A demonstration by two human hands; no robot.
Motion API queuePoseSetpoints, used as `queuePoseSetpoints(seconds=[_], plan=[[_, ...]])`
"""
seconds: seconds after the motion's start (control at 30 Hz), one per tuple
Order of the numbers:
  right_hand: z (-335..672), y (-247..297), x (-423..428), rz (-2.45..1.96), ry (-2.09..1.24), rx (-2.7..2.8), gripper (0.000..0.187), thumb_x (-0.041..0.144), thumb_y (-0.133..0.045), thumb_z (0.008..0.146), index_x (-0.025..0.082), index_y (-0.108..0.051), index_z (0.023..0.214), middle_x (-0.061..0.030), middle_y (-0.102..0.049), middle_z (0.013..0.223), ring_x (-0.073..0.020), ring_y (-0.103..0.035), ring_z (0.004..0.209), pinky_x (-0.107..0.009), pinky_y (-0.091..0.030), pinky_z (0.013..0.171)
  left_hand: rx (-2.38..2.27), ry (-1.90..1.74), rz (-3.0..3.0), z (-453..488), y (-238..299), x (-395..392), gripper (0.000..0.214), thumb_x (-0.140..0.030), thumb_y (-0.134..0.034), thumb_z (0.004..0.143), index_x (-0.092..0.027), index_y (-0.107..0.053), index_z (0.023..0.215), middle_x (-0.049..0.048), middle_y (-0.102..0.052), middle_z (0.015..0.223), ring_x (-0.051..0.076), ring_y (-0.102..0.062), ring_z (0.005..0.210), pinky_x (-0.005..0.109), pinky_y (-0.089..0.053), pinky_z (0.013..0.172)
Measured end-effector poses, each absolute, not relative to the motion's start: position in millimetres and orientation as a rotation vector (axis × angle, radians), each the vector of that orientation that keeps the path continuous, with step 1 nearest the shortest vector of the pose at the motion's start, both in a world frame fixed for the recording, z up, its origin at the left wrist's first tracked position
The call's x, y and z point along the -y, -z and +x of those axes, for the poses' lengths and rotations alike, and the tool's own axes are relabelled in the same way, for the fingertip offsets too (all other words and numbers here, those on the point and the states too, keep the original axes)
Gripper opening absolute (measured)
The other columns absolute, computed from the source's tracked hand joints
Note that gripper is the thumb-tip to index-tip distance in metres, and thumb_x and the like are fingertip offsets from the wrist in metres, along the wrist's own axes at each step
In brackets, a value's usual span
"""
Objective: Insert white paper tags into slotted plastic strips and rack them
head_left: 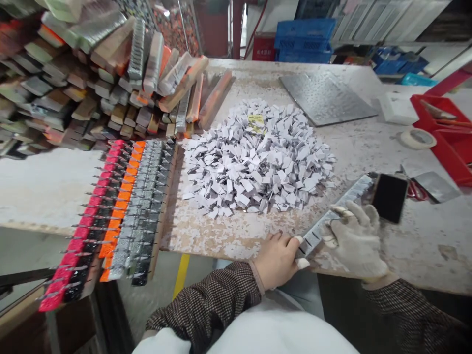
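Observation:
A long grey bar with dark slots along its face lies slantwise at the table's front edge. My left hand, with white covers on thumb and forefinger, is closed round the bar's near end. Farther up the same bar, my right hand wears a whitish glove and has its fingers curled over it. Beyond the hands spreads a large heap of small pale grey-white pieces, with a yellow label on top. The bar's underside is hidden.
Bars with pink, orange and silver coatings and thin spikes lie at left, overhanging the edge. Behind them rises a stack of bars. A phone, scissors, tape roll, red bin and metal plate are at right.

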State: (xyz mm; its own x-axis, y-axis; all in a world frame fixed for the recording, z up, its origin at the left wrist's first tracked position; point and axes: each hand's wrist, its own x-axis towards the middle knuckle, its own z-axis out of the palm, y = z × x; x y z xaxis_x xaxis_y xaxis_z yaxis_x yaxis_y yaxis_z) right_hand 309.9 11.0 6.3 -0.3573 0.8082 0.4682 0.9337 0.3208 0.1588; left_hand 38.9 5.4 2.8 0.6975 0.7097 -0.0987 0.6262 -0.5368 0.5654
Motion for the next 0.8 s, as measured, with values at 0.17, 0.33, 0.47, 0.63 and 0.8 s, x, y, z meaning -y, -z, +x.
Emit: queuePoseSetpoints(seconds=[0.17,0.33,0.47,0.63,0.8], plan=[[318,-19,-3,-1.611,0.564,2.083,0.024,0.045,-0.071,0.102,0.022,-0.068,0.110,-0.0176,-0.074,0.138,-0.0393,-0.061,0.147,-0.067,-0.042,0.129,-1.046,-0.314,2.663,79,-24,-70,0.028,-0.032,-0.053,0.118,-0.015,-0.067,0.135,0.0127,-0.075,0.132,0.030,-0.067,0.120,0.044,-0.050,0.100],[312,-13,31,-1.655,0.481,2.009,0.016,0.037,-0.071,0.103,0.023,-0.066,0.107,-0.0174,-0.072,0.140,-0.0390,-0.060,0.148,-0.067,-0.047,0.126,-0.890,-0.152,3.025,113,-32,-139,0.031,-0.015,-0.047,0.115,-0.011,-0.077,0.124,0.0193,-0.074,0.133,0.033,-0.064,0.126,0.047,-0.046,0.100],[313,-4,52,-1.682,0.473,1.947,0.014,0.037,-0.067,0.106,0.024,-0.064,0.103,-0.0151,-0.073,0.132,-0.0373,-0.065,0.140,-0.062,-0.055,0.118,-0.857,-0.056,3.060,114,-31,-154,0.031,-0.013,-0.048,0.113,-0.008,-0.079,0.116,0.0214,-0.073,0.129,0.034,-0.064,0.122,0.047,-0.045,0.097],[307,-11,52,-1.701,0.388,1.892,0.010,0.034,-0.069,0.105,0.026,-0.063,0.103,-0.0136,-0.073,0.130,-0.0372,-0.066,0.139,-0.058,-0.058,0.113,-0.867,-0.098,2.942,93,-40,-142,0.030,-0.015,-0.048,0.113,-0.011,-0.078,0.114,0.0194,-0.076,0.123,0.033,-0.067,0.120,0.047,-0.045,0.104],[286,-21,33,-1.591,0.230,1.874,0.016,0.035,-0.070,0.104,0.024,-0.067,0.116,-0.0155,-0.073,0.135,-0.0384,-0.062,0.146,-0.062,-0.056,0.118,-0.894,-0.340,2.415,68,-42,-94,0.014,-0.013,-0.059,0.107,-0.017,-0.072,0.106,0.0092,-0.077,0.106,0.024,-0.071,0.103,0.037,-0.052,0.095]])
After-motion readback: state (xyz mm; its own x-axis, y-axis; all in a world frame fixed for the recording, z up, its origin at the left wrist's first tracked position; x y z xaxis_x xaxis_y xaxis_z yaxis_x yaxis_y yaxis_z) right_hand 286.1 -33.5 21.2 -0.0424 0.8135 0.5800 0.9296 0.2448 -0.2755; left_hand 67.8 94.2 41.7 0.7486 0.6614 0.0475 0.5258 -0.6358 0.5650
